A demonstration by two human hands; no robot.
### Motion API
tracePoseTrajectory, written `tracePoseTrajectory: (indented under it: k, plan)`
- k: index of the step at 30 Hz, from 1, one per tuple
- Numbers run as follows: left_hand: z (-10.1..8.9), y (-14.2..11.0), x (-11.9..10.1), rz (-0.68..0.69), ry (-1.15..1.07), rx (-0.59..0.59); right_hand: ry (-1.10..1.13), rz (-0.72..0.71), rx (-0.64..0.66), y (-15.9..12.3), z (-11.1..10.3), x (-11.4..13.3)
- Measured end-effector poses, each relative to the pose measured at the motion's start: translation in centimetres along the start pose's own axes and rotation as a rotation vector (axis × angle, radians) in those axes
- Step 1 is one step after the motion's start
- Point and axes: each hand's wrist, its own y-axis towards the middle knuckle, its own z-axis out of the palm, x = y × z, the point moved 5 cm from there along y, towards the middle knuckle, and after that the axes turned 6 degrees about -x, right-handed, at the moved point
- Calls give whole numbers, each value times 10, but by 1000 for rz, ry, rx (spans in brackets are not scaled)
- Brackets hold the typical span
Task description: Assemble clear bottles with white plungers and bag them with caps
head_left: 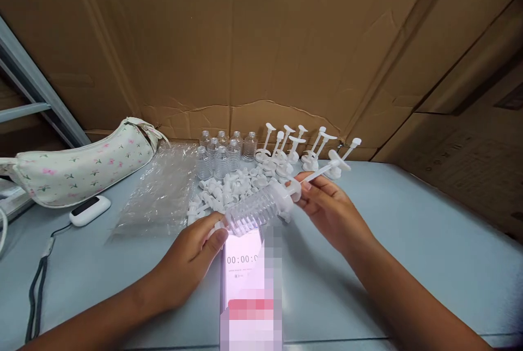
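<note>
white-capped clear plastic cylinder: my left hand and right hand are pinching it; ridged clear bottles mid-frame are standing bare.

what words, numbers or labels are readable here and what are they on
"00:00:0" on the phone screen; whatever follows is masked by pixelation.
Smaller line beneath those digits: too small to read.
Red bar lower on the screen: pixelated, nothing legible.
Markings on the right-hand cardboard: too faint to read.
</note>
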Motion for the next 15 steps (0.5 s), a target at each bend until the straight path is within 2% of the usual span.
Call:
tracePoseTrajectory:
  k: [6,15]
  plan:
    - [1,-1,6,-47,12,14,53,46,58,-6,5,-7]
    - [3,-2,9,-128,-245,84,28,47,62,-12,10,-11]
